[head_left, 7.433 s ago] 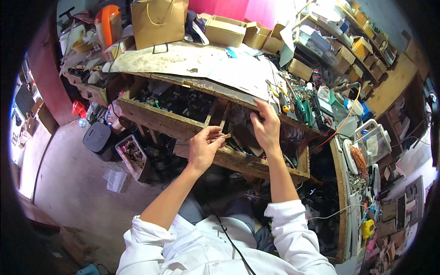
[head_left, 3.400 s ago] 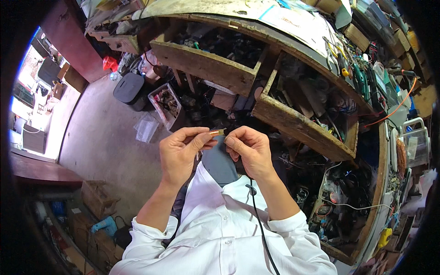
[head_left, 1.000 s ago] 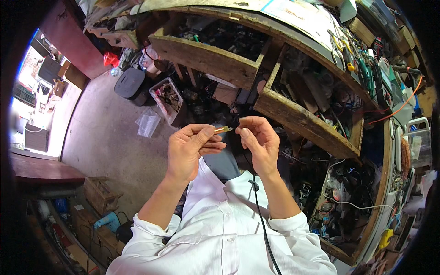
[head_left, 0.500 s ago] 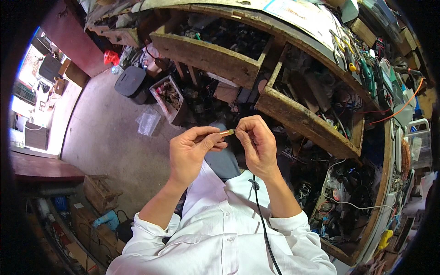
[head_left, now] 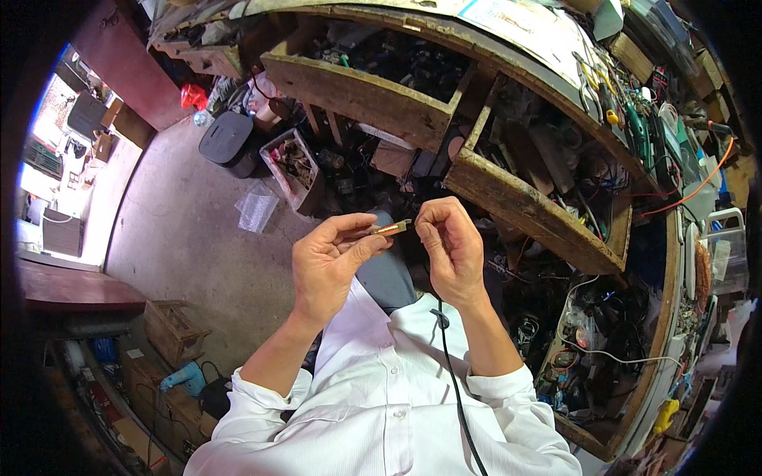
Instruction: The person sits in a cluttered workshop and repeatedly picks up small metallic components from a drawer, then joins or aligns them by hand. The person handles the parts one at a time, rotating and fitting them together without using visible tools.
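Observation:
Between the thumb and fingers of my left hand (head_left: 327,260) is a small slim piece (head_left: 391,228), copper-orange along its body with a yellow-green end; its exact kind cannot be made out. That end points right, toward my right hand (head_left: 454,252). A short gap separates the two. My right hand is closed, thumb pressed to the curled fingers, and whatever it may pinch is hidden. Both hands are raised in front of my lap. A black cord (head_left: 452,365) with a knot-like toggle hangs over my white shirt below the right hand.
Two wooden drawers (head_left: 357,89) full of parts stand pulled out from the workbench ahead. A box of scraps (head_left: 290,170) and a dark bin (head_left: 227,141) stand on the floor (head_left: 194,230). Tools such as green-handled pliers (head_left: 636,124) crowd the bench at right. A wooden stool (head_left: 176,332) is at left.
My right hand has drawn slightly right, off the yellow-green end, so more of the small piece shows. My left hand keeps its hold and has barely moved.

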The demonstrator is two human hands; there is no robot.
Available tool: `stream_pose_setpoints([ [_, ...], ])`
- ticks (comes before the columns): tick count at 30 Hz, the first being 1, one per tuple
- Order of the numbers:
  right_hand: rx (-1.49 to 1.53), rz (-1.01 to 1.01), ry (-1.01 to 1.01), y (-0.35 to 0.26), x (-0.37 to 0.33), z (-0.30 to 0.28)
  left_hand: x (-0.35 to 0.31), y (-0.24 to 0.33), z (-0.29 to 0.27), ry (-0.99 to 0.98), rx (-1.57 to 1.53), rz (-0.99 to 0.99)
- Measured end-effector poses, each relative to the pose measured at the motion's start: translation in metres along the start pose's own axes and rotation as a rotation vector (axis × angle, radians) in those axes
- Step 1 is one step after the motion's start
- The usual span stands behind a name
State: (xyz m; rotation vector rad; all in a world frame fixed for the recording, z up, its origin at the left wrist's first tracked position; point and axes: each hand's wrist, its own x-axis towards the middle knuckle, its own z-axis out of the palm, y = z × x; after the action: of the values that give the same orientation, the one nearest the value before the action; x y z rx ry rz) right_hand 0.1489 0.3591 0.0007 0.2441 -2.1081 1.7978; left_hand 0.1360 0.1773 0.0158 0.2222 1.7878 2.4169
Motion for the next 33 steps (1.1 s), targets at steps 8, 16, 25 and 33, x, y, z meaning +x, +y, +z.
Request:
stream_pose_setpoints([
  [8,0.074,0.095,0.027,-0.002,-0.004,-0.002,0.0,0.004,0.004,0.029,0.023,0.016],
  [16,0.125,0.063,0.041,-0.007,0.001,-0.004,-0.001,0.005,0.004,0.04,0.189,0.05],
  [25,-0.174,-0.11,0.0,-0.009,0.006,-0.001,-0.003,0.003,0.004,0.015,0.337,0.108],
  [33,0.074,0.03,-0.005,-0.003,0.002,-0.001,-0.005,0.005,0.006,0.009,0.398,0.164],
])
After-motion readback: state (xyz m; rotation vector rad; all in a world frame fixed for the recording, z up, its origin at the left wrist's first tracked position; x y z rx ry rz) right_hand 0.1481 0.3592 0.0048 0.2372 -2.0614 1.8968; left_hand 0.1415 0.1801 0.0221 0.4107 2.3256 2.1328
